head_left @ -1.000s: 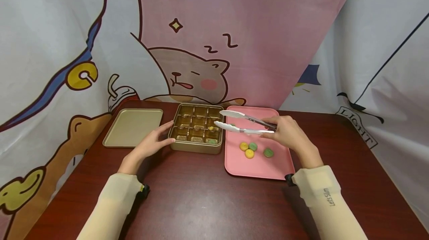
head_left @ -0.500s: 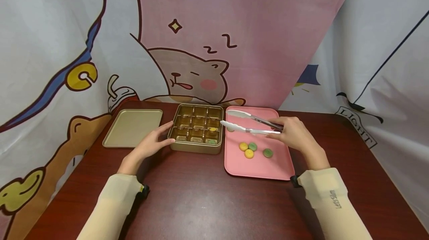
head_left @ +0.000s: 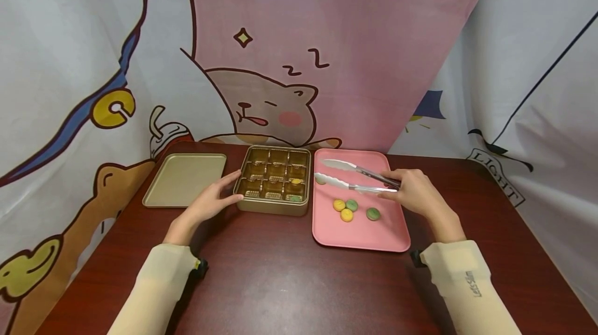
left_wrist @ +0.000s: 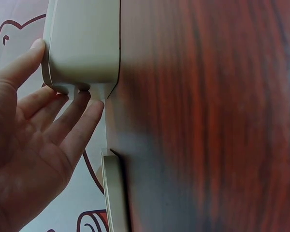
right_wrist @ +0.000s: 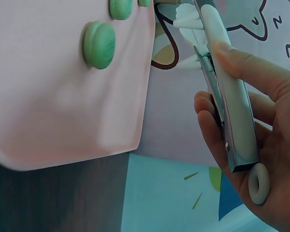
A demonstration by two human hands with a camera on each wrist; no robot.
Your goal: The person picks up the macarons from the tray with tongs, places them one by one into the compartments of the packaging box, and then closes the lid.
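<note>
Cartoon-printed cloth (head_left: 374, 39) behind, dark grained table (head_left: 280, 278) below, and it looks like early going! The gold box (head_left: 273, 207), between lid (head_left: 184, 179) and tray (head_left: 359, 236), has a yellow macaron (head_left: 296, 181) in its middle-row right compartment and a green macaron (head_left: 294, 198) in the front right; the other seven look unfilled. Five more in sight, unboxed, on the tray: three clustered, a lone green, one partly behind the tongs (head_left: 337, 182). Right hand (head_left: 413, 189) grips those tongs, tips wide apart over the tray, nothing seen between them. Left hand (head_left: 210, 201) spread, thumb and fingertips on the box's left side. Glossy brown dividers, smooth rounded walls, metal arms with pale scalloped tips, domed macaron shells, pink matt tray, and far left, that flat, round-cornered lid.
</note>
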